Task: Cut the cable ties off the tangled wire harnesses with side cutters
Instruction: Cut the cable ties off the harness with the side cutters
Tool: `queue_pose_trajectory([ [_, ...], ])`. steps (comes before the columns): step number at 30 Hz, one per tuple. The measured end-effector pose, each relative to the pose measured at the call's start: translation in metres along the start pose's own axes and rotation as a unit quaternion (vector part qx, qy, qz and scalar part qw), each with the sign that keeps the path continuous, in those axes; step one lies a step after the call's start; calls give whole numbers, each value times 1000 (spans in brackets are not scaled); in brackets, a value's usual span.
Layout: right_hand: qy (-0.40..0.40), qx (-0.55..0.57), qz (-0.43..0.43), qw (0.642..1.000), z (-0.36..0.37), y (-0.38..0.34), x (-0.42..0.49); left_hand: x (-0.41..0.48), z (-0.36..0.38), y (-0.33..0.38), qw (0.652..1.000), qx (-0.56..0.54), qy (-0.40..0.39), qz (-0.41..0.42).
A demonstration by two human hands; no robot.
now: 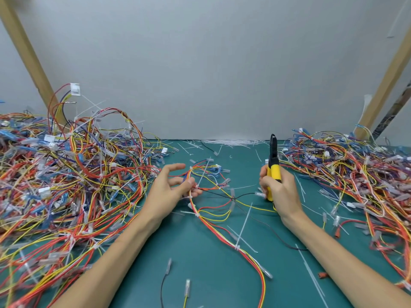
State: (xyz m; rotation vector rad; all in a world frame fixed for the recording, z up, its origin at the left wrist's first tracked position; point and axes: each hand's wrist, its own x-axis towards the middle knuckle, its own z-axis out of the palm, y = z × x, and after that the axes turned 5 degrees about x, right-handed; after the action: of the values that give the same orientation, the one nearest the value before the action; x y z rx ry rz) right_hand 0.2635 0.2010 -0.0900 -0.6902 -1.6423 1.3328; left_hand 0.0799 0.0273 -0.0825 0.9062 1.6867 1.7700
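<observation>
Pinching a harness (218, 232) with our left hand (171, 192) and clenching cutters (274, 170) in our right hand (282, 194), we seem midway: cut ties (233, 142) line the mat's (211, 274) far edge, piles (66, 174) remain.

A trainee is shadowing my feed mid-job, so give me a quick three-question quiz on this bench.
1. True or false: the side cutters are in the left hand.
2. Cutter handle colour: A red, B yellow, C blue?
3. What does the left hand hold?
Key: 1 false, the right hand grips them. 2 B. 3 a wire harness.
</observation>
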Motion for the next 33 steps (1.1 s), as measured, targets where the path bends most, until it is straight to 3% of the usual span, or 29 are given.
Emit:
queue_pose_trajectory([
  [6,3,53,-1,999,-1,-4,-1,5,-4,-1,995,-63,-18,-75],
  [14,-21,98,29,995,-1,-9,-5,3,0,-3,992,-110,-31,-50],
  [20,-47,81,35,995,1,-9,-4,1,6,-6,998,-51,-22,-5],
  [33,-61,64,52,995,1,-8,-3,4,1,-12,999,21,-44,-3],
])
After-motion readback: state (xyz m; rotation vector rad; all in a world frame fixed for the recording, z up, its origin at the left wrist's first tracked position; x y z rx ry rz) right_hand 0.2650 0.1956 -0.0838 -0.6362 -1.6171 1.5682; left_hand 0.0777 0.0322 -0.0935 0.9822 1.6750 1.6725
